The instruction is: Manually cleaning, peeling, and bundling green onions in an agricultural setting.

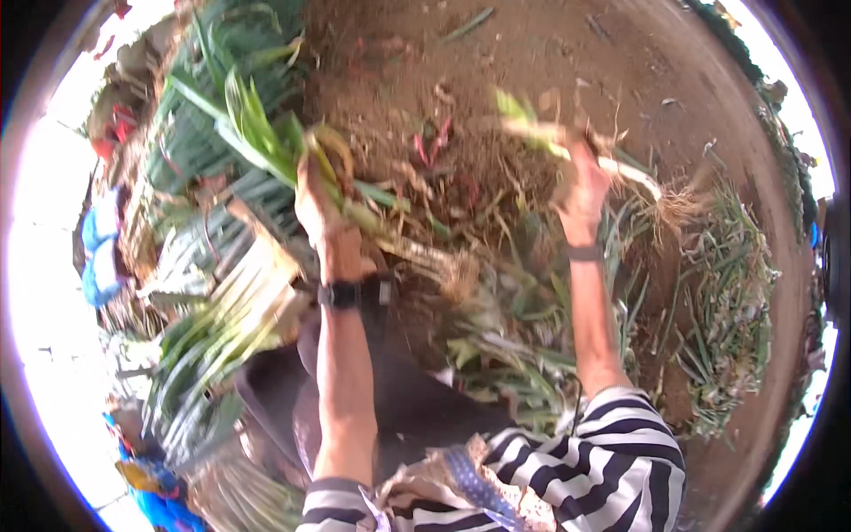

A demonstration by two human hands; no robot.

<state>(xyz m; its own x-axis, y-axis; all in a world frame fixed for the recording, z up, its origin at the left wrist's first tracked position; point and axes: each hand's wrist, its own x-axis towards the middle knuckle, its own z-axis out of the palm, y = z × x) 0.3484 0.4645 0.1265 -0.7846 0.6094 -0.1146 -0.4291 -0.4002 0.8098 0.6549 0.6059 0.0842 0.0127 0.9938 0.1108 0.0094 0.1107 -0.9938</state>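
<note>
My left hand (pixel 317 202) is closed around a green onion (pixel 368 222). Its leaves fan out beyond the hand to the upper left, and its pale, rooted end points down to the right. Farther right, my right hand (pixel 583 188) grips a second, thinner green onion (pixel 634 170), whose stringy roots (pixel 679 206) hang out to the right. Torn, yellowish leaf pieces trail from its other end, smeared by motion. The two onions are apart from each other, both held above the ground.
A large heap of green onions (pixel 230 71) lies at the far left, with a bundle (pixel 232 324) of them nearer me. Leaf scraps (pixel 523 324) cover the ground below my right hand, and another trimmings pile (pixel 729 301) lies farther right. Brown soil (pixel 532 53) stretches beyond, with red scraps (pixel 432 144).
</note>
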